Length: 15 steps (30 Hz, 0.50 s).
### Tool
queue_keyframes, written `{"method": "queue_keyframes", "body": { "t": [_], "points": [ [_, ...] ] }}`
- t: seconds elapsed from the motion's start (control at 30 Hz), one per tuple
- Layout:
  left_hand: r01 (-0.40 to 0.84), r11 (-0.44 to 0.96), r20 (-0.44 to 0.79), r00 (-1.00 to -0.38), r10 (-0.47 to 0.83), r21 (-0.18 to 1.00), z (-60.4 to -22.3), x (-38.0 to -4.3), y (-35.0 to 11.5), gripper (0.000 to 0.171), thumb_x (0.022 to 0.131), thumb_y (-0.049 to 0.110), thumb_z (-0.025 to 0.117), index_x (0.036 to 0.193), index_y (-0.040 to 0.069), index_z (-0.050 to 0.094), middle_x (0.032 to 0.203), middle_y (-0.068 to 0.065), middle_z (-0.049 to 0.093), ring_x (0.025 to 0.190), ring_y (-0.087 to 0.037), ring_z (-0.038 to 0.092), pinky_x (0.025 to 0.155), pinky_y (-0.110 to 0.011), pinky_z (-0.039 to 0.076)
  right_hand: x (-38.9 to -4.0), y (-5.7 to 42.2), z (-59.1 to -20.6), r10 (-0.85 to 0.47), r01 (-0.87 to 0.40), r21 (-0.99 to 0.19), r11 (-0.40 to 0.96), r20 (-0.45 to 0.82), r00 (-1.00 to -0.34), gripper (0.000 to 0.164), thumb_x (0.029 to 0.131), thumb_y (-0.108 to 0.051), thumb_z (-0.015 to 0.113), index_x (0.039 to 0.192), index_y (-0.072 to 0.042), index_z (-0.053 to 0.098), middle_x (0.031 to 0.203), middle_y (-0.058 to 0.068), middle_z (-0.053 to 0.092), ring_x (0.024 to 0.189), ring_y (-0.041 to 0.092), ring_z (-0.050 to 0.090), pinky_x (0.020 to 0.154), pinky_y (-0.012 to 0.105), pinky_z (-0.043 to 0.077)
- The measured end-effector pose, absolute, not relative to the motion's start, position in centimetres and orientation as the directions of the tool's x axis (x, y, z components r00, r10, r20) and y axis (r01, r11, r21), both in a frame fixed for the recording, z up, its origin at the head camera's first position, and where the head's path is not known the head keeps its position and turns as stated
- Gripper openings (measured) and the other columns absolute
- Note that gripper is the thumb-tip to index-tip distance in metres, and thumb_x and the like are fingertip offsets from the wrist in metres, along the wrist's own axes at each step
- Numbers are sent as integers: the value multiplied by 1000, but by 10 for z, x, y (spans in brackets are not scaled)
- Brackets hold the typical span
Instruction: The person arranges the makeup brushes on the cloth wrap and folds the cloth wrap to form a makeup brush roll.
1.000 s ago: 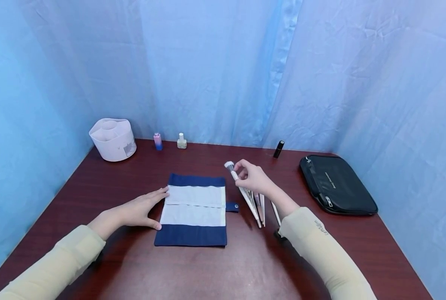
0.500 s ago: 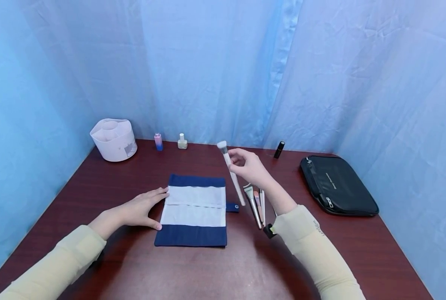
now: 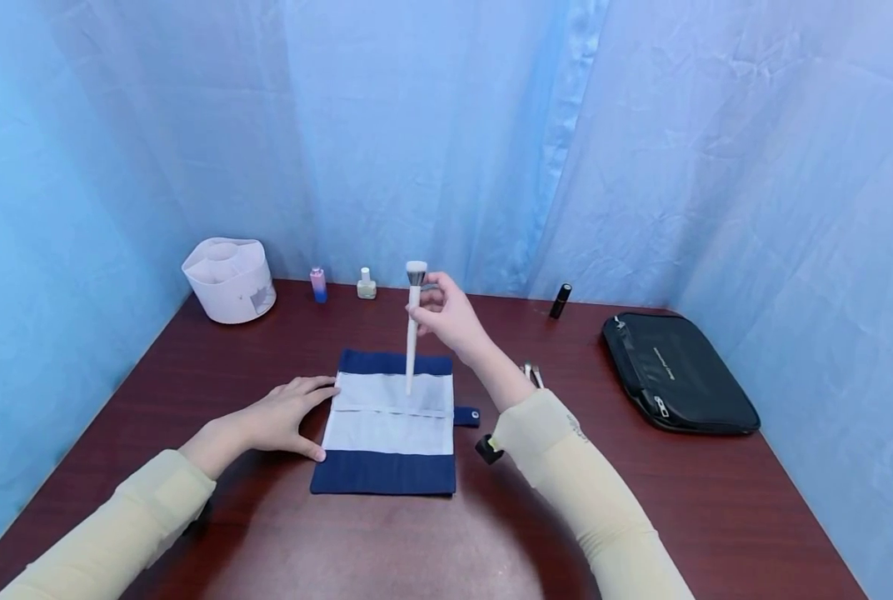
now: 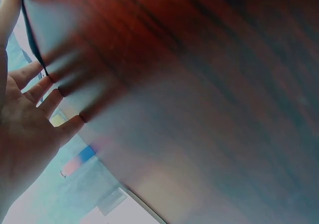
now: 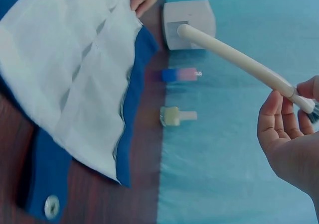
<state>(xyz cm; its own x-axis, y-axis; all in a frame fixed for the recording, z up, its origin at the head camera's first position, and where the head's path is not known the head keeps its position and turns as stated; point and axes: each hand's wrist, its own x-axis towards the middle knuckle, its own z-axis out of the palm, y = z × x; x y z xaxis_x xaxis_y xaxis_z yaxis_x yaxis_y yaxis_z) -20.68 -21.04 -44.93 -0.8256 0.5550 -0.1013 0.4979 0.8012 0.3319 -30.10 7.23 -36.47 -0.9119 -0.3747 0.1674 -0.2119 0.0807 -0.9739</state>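
Note:
A white-handled makeup brush (image 3: 412, 342) stands nearly upright above the far part of an unrolled brush roll, bristles up. My right hand (image 3: 450, 321) pinches it between thumb and fingers just below the bristles. In the right wrist view the handle of the brush (image 5: 239, 59) points away from the hand (image 5: 294, 139). Navy cloth with white pocket panels makes up the brush roll (image 3: 390, 433), which lies flat with its snap strap (image 3: 466, 416) to the right. My left hand (image 3: 281, 421) rests with spread fingers at the roll's left edge, fingertips and thumb touching it.
More makeup brushes (image 3: 538, 377) lie right of the roll, mostly hidden by the right forearm. Along the back stand a white organizer (image 3: 229, 287), a pink-blue bottle (image 3: 318, 285), a nail polish bottle (image 3: 366, 285) and a black tube (image 3: 561, 301). A black zip case (image 3: 679, 371) lies at right.
The right hand has lifted the brush from beside the other brushes and carried it left over the roll, turning it more upright. The left hand has stayed at the roll's edge.

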Motion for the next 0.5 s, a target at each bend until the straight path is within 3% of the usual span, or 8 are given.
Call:
{"method": "queue_keyframes", "body": {
  "t": [0.23,0.5],
  "points": [
    [497,804,-106,-826,554,327,-449,-207,-210,100,69,62,73,144,7,37,149,-16,32,132,-36,33,103,-61,29,-311,49,-381,-368,-149,-989,-5,140,-919,26,92,-3,56,115,-3,45,108,31,58,78,21,67,77,49,54],
    [483,809,-102,-835,540,335,-451,-206,-211,101,68,64,72,143,6,38,149,-15,34,133,-35,32,104,-62,28,-323,29,-405,-361,-121,-993,10,110,-926,27,92,-3,57,115,-5,44,108,28,61,77,23,69,72,44,57]
  ]
}}
